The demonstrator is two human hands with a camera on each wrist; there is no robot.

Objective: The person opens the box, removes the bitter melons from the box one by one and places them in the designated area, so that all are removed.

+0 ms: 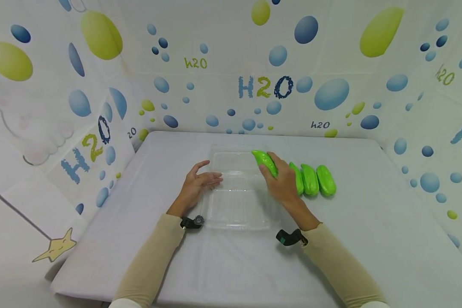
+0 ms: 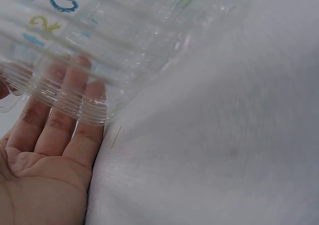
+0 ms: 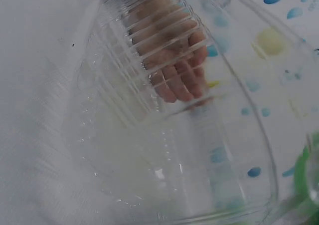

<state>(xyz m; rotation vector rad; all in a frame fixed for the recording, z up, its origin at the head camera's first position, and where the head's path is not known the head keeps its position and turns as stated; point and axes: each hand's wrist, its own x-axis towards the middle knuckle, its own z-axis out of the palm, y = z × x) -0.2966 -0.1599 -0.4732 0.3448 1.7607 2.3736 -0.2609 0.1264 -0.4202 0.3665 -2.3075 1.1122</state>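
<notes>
**Right hand grips a green vegetable over the clear tray**

A clear plastic tray (image 1: pixel 238 188) lies in the middle of the white bench (image 1: pixel 369 239), its long side running from near to far. The left hand (image 1: pixel 198 183) rests against the tray's left edge with fingers straight and relaxed, the fingertips reaching over the ribbed rim; in the left wrist view those fingers (image 2: pixel 75 93) show through the ridged plastic, holding nothing.

The right hand (image 1: pixel 280 182) is curled round a bright green vegetable (image 1: pixel 265 161) (bumpy-skinned, tapered at the far end), which juts out past the fingers toward the far left, above the tray's far right part. Whether it touches the tray cannot be told.

Just right of that hand, three more green vegetables (image 1: pixel 312 179) lie side by side on the bench, close to the tray's right edge; the leftmost is partly hidden behind the hand.

The right wrist view looks through the tray's wall (image 3: pixel 149 150), with the left hand's fingers seen through it and a green blur at the lower right corner.

Both forearms wear beige sleeves (image 1: pixel 154 256).
</notes>
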